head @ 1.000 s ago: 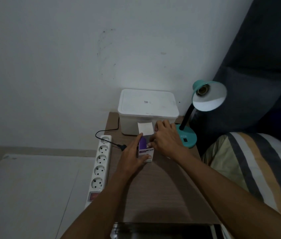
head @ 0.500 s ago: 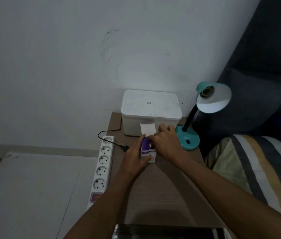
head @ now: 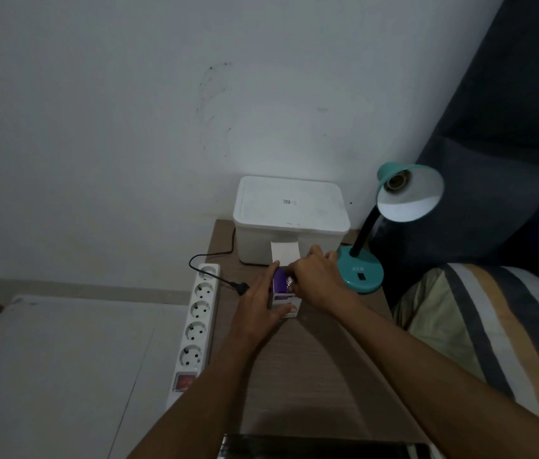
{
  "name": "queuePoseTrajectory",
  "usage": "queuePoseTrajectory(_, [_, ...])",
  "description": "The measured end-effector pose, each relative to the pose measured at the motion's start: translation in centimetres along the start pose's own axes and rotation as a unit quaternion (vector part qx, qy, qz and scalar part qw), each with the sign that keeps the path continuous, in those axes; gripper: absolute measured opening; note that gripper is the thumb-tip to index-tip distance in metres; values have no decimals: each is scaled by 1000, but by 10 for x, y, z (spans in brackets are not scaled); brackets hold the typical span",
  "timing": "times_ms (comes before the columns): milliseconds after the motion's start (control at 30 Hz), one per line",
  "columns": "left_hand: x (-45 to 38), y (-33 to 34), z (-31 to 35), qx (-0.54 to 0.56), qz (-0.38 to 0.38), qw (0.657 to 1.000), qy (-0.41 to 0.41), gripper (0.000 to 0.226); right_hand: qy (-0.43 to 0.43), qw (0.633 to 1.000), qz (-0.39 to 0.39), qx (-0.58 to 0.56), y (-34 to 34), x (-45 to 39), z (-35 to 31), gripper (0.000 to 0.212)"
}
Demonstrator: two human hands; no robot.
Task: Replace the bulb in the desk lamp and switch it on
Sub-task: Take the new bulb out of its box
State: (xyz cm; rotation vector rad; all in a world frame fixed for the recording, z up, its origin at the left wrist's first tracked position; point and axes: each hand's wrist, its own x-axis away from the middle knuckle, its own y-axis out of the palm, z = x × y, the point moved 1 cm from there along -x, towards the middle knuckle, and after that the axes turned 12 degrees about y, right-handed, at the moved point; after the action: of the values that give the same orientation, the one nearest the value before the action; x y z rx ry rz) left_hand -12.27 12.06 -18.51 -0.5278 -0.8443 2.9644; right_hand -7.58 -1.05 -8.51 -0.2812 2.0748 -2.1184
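Note:
A small purple and white bulb box stands on the wooden bedside table, its white top flap folded up. My left hand grips the box from its left side. My right hand is at the box's open top, fingers pinched on the metal base of a bulb that just shows above the opening. To the right stands a teal desk lamp. Its shade faces me with a bare socket and no bulb in it.
A white lidded container sits at the back of the table against the wall. A white power strip with a red switch lies along the table's left edge, the lamp's black plug lying loose beside it. A striped pillow is on the right.
My right hand's fingers have closed in at the box's open top, and the bulb's metal base now shows there. My left hand keeps its hold on the box. The view has shifted slightly.

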Motion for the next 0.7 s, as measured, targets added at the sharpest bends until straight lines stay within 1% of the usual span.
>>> queuePoseTrajectory(100, [0,-1,0,7,-1,1000,-3,102,9,998,7,-61,6,0,8,32])
queuePoseTrajectory(167, [1,-1,-1,13,0,1000,-4,102,18,991,35,-126,11,4,16,34])
queuePoseTrajectory(267, [1,0,-1,21,6,1000,-9,103,30,973,90,-213,14,9,19,31])
queuePoseTrajectory(367, [1,0,-1,27,11,1000,-2,103,16,946,135,-294,6,10,16,28])
queuePoseTrajectory(400, [1,0,-2,26,11,1000,2,102,14,929,149,-338,1,10,14,26])
queuePoseTrajectory(467, [1,0,-3,18,11,1000,6,102,33,882,183,-434,-14,8,10,20])
queuePoseTrajectory(567, [2,-1,-3,14,14,1000,9,101,102,799,224,-549,-32,3,10,18])
queuePoseTrajectory(633, [2,-1,-3,13,16,1000,9,102,149,759,222,-594,-35,-2,17,21])
queuePoseTrajectory(700, [2,-2,-3,14,17,1000,9,104,202,735,180,-621,-29,-1,26,22])
